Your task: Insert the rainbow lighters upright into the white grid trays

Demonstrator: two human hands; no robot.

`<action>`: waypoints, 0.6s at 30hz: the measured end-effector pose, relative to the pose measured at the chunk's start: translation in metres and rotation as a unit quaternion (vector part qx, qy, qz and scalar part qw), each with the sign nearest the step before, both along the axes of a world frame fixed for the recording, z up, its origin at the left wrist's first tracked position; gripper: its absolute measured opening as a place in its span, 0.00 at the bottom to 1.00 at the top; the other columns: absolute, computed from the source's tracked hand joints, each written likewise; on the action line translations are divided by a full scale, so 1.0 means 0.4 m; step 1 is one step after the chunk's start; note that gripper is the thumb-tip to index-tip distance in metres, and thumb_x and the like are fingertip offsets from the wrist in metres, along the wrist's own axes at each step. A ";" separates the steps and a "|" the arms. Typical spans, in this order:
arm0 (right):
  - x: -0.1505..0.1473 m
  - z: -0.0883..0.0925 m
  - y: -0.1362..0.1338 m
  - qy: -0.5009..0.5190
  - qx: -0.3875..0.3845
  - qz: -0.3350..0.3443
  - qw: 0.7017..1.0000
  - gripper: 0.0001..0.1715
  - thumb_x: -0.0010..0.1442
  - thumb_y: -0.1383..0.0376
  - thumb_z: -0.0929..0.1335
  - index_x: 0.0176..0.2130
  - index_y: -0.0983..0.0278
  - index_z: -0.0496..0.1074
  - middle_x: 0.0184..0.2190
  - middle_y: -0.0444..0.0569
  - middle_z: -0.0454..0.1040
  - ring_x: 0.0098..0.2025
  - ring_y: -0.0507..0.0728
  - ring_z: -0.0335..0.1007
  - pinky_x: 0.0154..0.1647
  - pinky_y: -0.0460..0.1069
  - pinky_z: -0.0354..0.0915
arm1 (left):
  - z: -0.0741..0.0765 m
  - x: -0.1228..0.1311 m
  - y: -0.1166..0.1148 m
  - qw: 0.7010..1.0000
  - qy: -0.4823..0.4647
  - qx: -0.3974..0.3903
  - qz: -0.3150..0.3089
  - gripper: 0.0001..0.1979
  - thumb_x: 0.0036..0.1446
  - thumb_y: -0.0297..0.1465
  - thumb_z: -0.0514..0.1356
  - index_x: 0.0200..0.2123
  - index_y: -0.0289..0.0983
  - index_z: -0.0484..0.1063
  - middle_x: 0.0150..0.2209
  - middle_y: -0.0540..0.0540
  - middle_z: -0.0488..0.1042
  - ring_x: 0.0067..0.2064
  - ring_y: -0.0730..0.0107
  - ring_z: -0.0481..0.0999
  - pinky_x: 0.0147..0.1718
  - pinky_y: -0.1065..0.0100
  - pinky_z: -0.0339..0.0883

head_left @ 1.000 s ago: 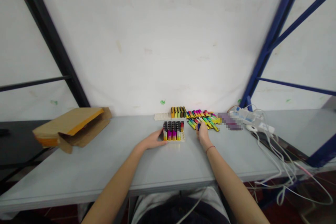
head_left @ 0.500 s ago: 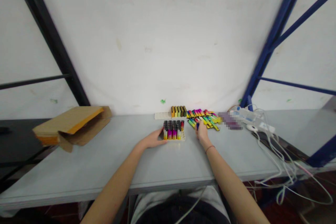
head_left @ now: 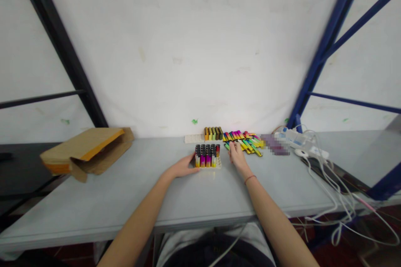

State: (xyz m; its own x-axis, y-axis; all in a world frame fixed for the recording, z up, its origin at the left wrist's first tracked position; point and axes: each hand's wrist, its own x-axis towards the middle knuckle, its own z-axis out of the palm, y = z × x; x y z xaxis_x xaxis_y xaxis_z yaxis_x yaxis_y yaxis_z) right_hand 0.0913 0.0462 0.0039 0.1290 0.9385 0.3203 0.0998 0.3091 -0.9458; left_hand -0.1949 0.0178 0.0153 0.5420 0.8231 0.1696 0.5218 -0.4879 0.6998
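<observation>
Upright lighters (head_left: 205, 157) with black tops and purple, white and yellow bodies stand in rows in a white perforated tray (head_left: 218, 165). My left hand (head_left: 184, 167) is closed around the tray's left side, with fingers at its edge and against the lighters. Just right of the tray, my right hand (head_left: 237, 155) is pinched closed on a lighter, mostly hidden by the fingers. Close behind that hand lies a pile of loose colourful lighters (head_left: 250, 147).
Against the wall stand yellow and green lighters (head_left: 213, 133) beside a white perforated tray (head_left: 193, 138). An open cardboard box (head_left: 84, 150) lies at the left of the grey table (head_left: 131, 200). On the right are a power strip (head_left: 291, 135), tangled white cables (head_left: 328, 183) and a blurred purple item (head_left: 275, 144).
My right hand has shifted slightly left toward the tray, and the blue lighter piece seen in its fingers is now hidden. My left hand stays at the tray.
</observation>
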 end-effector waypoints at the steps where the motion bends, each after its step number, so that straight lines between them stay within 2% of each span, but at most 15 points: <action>1: -0.001 0.007 -0.003 -0.009 0.008 0.007 1.000 0.26 0.59 0.40 0.63 0.35 0.59 0.60 0.20 0.39 0.63 0.18 0.52 0.58 0.20 0.48 0.58 | 0.001 0.000 0.000 1.000 0.002 -0.001 -0.001 0.44 0.54 0.47 0.65 0.67 0.30 0.58 0.69 0.33 0.60 0.67 0.43 0.62 0.68 0.49 0.52; 4: 0.004 0.027 -0.009 -0.043 0.077 0.017 0.996 0.27 0.57 0.40 0.65 0.35 0.61 0.66 0.28 0.48 0.73 0.30 0.56 0.69 0.32 0.51 0.67 | 0.002 0.000 -0.002 1.000 0.004 -0.001 -0.004 0.43 0.55 0.47 0.65 0.67 0.31 0.58 0.69 0.34 0.60 0.67 0.44 0.62 0.68 0.50 0.52; 6: 0.010 0.037 -0.011 -0.069 0.112 0.012 0.991 0.27 0.56 0.42 0.67 0.37 0.63 0.71 0.36 0.53 0.77 0.38 0.59 0.72 0.40 0.53 0.69 | 0.002 0.001 -0.002 1.000 0.000 0.002 -0.004 0.43 0.54 0.47 0.65 0.67 0.32 0.59 0.69 0.35 0.60 0.67 0.44 0.62 0.68 0.49 0.52; 8: 0.013 0.040 -0.012 -0.086 0.110 0.023 0.990 0.27 0.56 0.43 0.67 0.39 0.64 0.73 0.37 0.54 0.78 0.38 0.60 0.73 0.40 0.53 0.70 | 0.002 0.002 -0.003 1.000 -0.003 0.006 -0.002 0.42 0.54 0.46 0.66 0.66 0.33 0.59 0.69 0.36 0.61 0.68 0.44 0.61 0.68 0.49 0.51; 12: 0.009 0.029 -0.013 -0.078 0.075 0.071 0.992 0.28 0.58 0.46 0.67 0.45 0.65 0.73 0.34 0.53 0.78 0.31 0.58 0.73 0.32 0.52 0.70 | 0.000 0.004 -0.001 1.000 -0.004 0.010 -0.002 0.41 0.54 0.46 0.65 0.65 0.31 0.60 0.68 0.35 0.61 0.67 0.43 0.62 0.68 0.49 0.52; 15: 0.000 0.020 -0.017 -0.098 0.087 0.096 0.987 0.23 0.59 0.50 0.67 0.44 0.64 0.72 0.37 0.53 0.78 0.31 0.57 0.75 0.34 0.52 0.71 | -0.001 0.004 0.001 1.000 0.003 0.006 -0.002 0.42 0.54 0.46 0.65 0.65 0.29 0.60 0.68 0.32 0.61 0.66 0.42 0.64 0.67 0.49 0.53; 18: -0.014 0.016 -0.030 -0.150 0.116 0.089 0.978 0.18 0.60 0.54 0.66 0.45 0.63 0.73 0.40 0.53 0.78 0.34 0.56 0.75 0.36 0.52 0.71 | -0.002 0.003 0.001 1.000 0.002 0.006 0.003 0.42 0.54 0.47 0.65 0.65 0.29 0.60 0.68 0.33 0.61 0.66 0.42 0.64 0.67 0.49 0.53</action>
State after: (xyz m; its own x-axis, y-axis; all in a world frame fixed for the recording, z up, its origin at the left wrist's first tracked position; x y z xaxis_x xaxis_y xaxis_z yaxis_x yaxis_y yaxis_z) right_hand 0.0856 0.0343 0.0102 -0.1612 0.8357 0.5250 0.2869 0.5487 -0.7852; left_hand -0.1938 0.0183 0.0144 0.5375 0.8243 0.1781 0.5275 -0.4934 0.6916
